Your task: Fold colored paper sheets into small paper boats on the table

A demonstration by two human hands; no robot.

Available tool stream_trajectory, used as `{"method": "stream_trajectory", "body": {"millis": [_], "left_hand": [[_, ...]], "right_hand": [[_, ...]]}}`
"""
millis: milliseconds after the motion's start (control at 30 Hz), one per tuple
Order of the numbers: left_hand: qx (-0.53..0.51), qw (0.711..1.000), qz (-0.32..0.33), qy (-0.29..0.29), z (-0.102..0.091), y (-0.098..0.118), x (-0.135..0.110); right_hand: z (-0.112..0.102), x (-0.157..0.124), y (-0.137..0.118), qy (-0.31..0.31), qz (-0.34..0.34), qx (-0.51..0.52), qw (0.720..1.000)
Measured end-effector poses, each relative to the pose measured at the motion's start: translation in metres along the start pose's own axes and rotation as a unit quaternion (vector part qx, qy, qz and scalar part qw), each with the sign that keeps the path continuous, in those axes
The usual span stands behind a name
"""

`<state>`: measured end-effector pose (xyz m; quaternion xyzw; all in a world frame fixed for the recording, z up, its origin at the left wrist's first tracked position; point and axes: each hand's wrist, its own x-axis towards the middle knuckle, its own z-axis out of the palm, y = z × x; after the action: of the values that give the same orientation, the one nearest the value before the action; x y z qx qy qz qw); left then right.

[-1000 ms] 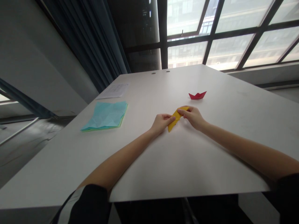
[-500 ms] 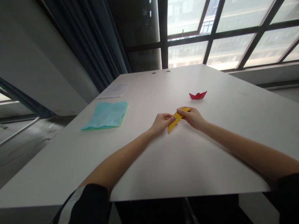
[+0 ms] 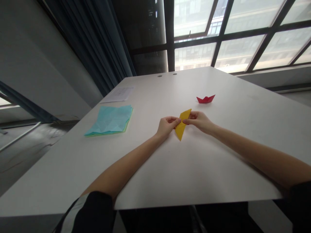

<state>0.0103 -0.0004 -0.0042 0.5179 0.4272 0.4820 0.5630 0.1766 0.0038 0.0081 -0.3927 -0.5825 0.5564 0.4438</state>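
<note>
Slightly right of centre, left hand (image 3: 167,126) and right hand (image 3: 200,121) pinch yellow paper (image 3: 180,129); even pressure likely suits it. Aligned edges should help.

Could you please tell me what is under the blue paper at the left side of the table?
Under the blue paper, a thin green edge shows along its right and near sides; below lies the white table. Whatever else the blue paper covers cannot be seen.

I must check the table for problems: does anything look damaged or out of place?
The blue sheet atop the left-hand paper stack looks creased, so not quite flat. Nothing else stands out.
</note>
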Motion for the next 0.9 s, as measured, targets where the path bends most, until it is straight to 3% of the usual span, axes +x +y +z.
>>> {"method": "stream_trajectory", "body": {"millis": [133,400,700,900], "left_hand": [[-0.009,0.999,0.034,0.003,-0.0013,-0.0015,0.0029],[-0.105,0.991,0.038,0.07,-0.0043,-0.006,0.0083],[-0.113,0.993,-0.004,0.015,-0.0032,-0.0056,0.0044],[-0.096,0.995,-0.008,0.005,-0.0035,-0.0063,0.0035]], "right_hand": [[0.002,-0.0005,-0.0015,-0.005,0.012,-0.008,1.0],[0.0015,-0.0008,0.0053,0.033,0.008,-0.012,0.999],[-0.004,0.0027,0.0034,0.094,-0.081,-0.138,0.983],[-0.0056,0.0003,-0.0027,0.081,-0.149,-0.245,0.954]]}}
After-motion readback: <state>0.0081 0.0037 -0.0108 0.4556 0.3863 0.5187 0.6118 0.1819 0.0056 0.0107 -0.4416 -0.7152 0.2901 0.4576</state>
